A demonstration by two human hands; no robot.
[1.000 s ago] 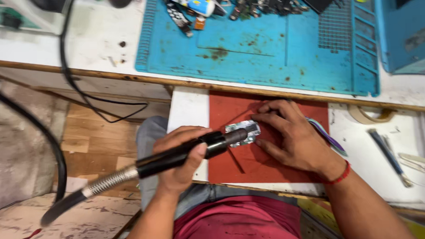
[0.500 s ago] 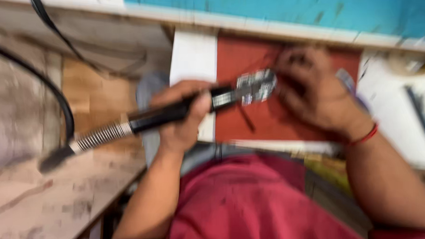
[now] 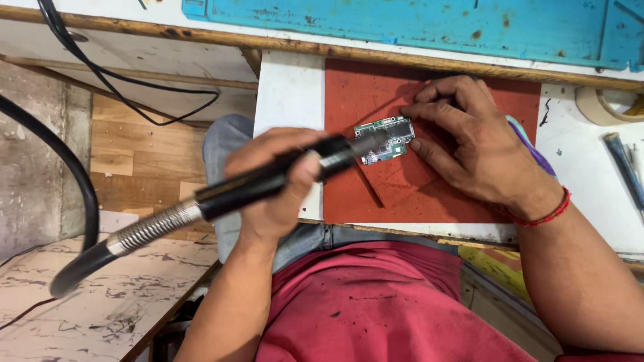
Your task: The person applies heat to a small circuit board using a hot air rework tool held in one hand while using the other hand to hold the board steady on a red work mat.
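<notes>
My left hand [image 3: 269,193] is wrapped around a black hot-air wand [image 3: 226,195] with a metal spring collar and a thick black hose. The wand's nozzle points at a small green circuit board [image 3: 386,138]. This board lies on a red mat [image 3: 369,94]. My right hand [image 3: 470,144], a red thread around its wrist, rests on the mat. Its fingertips press on the board's right edge and top.
A blue work mat [image 3: 430,16] lies on the bench beyond the red mat. On the white surface to the right are a tape roll [image 3: 606,105] and a blue-handled tool [image 3: 627,169]. Black cables [image 3: 112,85] hang at left, above a marbled top [image 3: 91,310].
The view has tilted down and closer, so the tools on the blue mat have left the frame. Both hands stay at the board, the wand's nozzle still over it.
</notes>
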